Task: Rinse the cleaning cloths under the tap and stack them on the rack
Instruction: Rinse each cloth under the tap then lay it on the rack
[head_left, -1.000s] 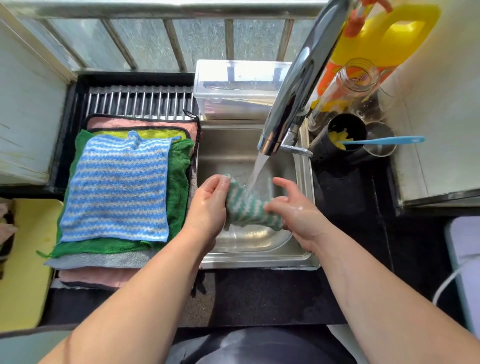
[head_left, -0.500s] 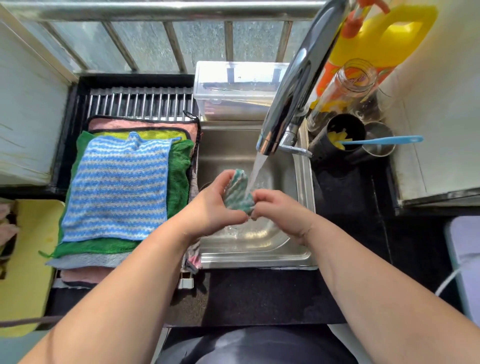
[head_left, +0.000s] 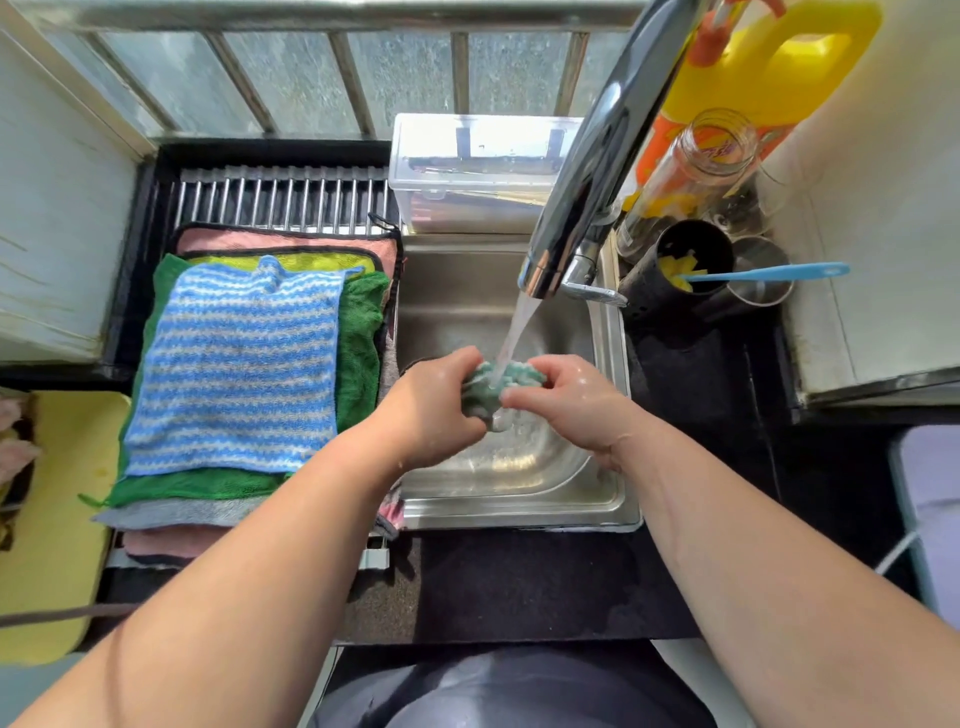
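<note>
While wet, cloth (head_left: 480, 397) in left grip (head_left: 431, 405), right grip (head_left: 576, 405); jar lettering (head_left: 719, 151) illegible.

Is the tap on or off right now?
On: water streams from the tap onto the green cloth bunched between the left hand and right hand, above the sink.

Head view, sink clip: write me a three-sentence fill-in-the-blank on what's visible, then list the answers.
1. Water from the tap falls onto the green-and-white ____ bunched between the left hand and the right hand.
2. The top cloth of the stack on the rack is striped white and ____.
3. The clear plastic box stands behind the ____.
Missing words: cloth; blue; sink.
</note>
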